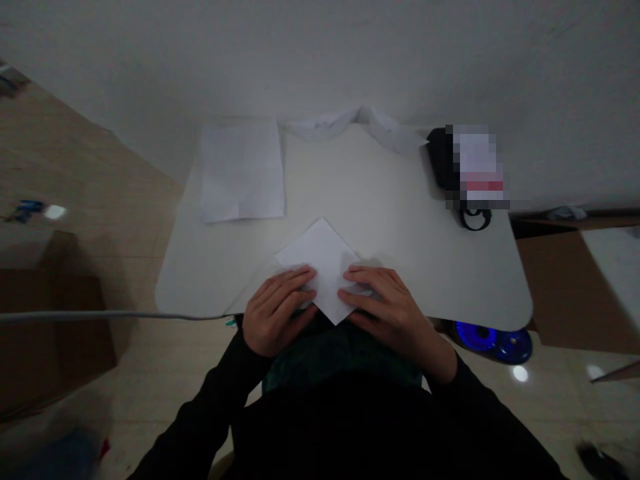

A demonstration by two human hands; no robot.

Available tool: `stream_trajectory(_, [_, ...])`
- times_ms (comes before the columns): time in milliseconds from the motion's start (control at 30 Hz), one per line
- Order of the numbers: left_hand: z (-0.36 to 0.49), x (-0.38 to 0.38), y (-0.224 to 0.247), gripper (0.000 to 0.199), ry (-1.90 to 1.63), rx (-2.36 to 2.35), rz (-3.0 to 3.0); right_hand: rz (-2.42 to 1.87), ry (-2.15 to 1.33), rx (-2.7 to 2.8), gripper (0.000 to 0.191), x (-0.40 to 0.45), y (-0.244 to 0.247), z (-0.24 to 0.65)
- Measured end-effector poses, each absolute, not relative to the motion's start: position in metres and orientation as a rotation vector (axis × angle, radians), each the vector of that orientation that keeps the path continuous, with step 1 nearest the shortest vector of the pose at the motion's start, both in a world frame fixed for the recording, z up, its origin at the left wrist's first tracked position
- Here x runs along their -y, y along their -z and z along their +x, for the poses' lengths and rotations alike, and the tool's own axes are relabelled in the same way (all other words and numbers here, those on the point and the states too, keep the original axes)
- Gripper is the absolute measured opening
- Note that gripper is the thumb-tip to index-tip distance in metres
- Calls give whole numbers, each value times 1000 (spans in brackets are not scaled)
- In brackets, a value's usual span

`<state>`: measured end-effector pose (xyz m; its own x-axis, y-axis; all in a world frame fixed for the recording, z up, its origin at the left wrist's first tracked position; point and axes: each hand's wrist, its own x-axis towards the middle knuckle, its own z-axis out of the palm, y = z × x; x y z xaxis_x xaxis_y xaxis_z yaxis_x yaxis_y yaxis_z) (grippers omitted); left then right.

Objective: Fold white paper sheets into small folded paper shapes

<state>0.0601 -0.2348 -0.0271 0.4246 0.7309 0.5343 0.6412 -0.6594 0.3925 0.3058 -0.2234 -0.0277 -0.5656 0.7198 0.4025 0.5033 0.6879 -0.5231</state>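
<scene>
A folded white paper (325, 250) lies diamond-like at the table's front edge, one corner pointing away from me and one toward my lap. On its left side rest the fingers of my left hand (277, 310), close together. The fingers of my right hand (387, 307) lie on its right side, slightly apart, with a raised fold of paper beneath them. Both thumbs are near the lower edges, partly hidden.
A stack of white sheets (243, 170) lies at the table's back left. Curled paper strips (390, 133) run along the back edge. A black pouch (443, 160) with a strap sits back right. Cardboard boxes (575, 287) stand beside the white table (475, 280).
</scene>
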Motion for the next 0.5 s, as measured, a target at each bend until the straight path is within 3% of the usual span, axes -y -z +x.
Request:
stream_trajectory(233, [59,233,26,13,-1081,-1325,2290,-1043,-590,2089,5,219,21,289])
stream_trajectory(500, [65,232,25,7,-1153,-1494,2175,-1213,-586,1913,20,215,19,267])
